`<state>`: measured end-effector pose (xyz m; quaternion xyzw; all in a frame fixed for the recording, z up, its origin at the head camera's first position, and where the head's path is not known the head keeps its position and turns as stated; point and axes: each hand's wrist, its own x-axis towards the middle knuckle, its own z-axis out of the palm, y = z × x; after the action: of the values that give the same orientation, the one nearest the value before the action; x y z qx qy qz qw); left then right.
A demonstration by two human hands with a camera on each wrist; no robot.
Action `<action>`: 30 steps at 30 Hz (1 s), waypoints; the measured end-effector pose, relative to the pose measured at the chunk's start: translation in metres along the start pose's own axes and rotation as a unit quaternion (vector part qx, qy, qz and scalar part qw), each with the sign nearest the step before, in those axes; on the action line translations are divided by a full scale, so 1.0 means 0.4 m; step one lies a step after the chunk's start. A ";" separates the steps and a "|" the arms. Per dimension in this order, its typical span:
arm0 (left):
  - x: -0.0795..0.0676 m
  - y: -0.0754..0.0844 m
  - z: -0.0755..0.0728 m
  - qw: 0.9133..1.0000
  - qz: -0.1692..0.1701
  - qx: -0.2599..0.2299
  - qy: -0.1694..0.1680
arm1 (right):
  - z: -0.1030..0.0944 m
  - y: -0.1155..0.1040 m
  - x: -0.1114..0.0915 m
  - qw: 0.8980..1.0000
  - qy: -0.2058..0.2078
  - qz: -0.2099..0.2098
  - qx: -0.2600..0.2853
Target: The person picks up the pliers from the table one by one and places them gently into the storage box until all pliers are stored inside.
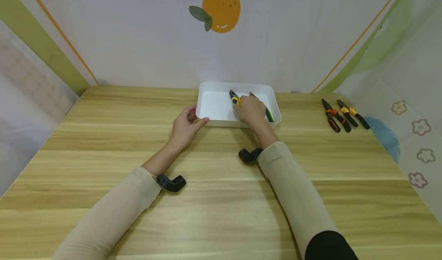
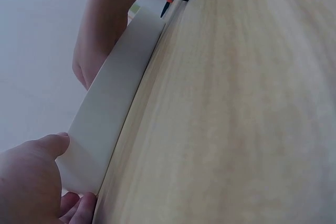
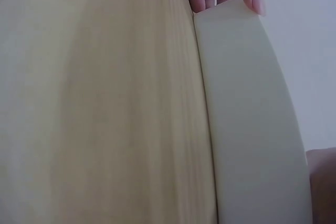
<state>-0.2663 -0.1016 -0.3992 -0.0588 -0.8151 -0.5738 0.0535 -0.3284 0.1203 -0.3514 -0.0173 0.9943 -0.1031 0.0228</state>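
A white tray (image 1: 221, 123) stands near the back edge of the table. My left hand (image 1: 184, 127) grips its front left corner, thumb at the rim and fingers along the side; the left wrist view shows this thumb (image 2: 55, 144) against the tray wall (image 2: 113, 98). Inside the tray, my right hand (image 1: 251, 109) holds yellow-and-black pliers (image 1: 235, 97), whose handles are mostly hidden under the hand. A tool with a green handle (image 1: 269, 115) lies in the tray's right part, partly covered by the right hand. In the right wrist view the tray wall (image 3: 252, 114) hides the right hand's grip.
Toward the table's right end lie orange-and-black pliers (image 1: 333, 116) and another yellow-and-black pair (image 1: 352, 114), side by side. A white curtain with a printed orange (image 1: 221, 10) hangs just behind the tray. Wood-grain tabletop (image 1: 207, 214) extends in front.
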 end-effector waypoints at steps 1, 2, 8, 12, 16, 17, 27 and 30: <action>0.001 0.001 0.000 1.000 0.001 0.001 0.000 | 0.000 0.000 0.001 1.000 0.002 -0.001 -0.004; 0.002 0.001 0.000 1.000 0.001 0.001 0.001 | 0.000 0.000 0.001 1.000 0.003 -0.003 -0.006; 0.004 0.001 0.000 1.000 0.003 0.002 0.001 | 0.004 -0.004 0.001 1.000 0.011 -0.005 -0.020; 0.001 0.000 0.001 1.000 0.002 0.002 0.002 | 0.007 -0.008 0.000 1.000 0.009 -0.005 -0.030; -0.002 0.000 0.002 1.000 -0.001 0.002 0.002 | 0.010 -0.010 -0.001 0.999 0.009 -0.009 -0.043; -0.003 0.000 0.002 1.000 -0.002 0.002 0.002 | 0.010 -0.010 -0.001 0.999 0.011 -0.010 -0.045; -0.003 0.001 0.001 1.000 0.001 0.007 0.001 | 0.008 -0.015 -0.008 0.998 0.015 -0.012 -0.064; -0.002 0.001 0.002 1.000 0.002 0.010 0.002 | 0.005 -0.017 -0.010 0.997 0.015 -0.013 -0.069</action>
<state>-0.2653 -0.1010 -0.3992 -0.0584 -0.8207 -0.5654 0.0571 -0.3242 0.1135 -0.3520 -0.0297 0.9989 -0.0350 0.0056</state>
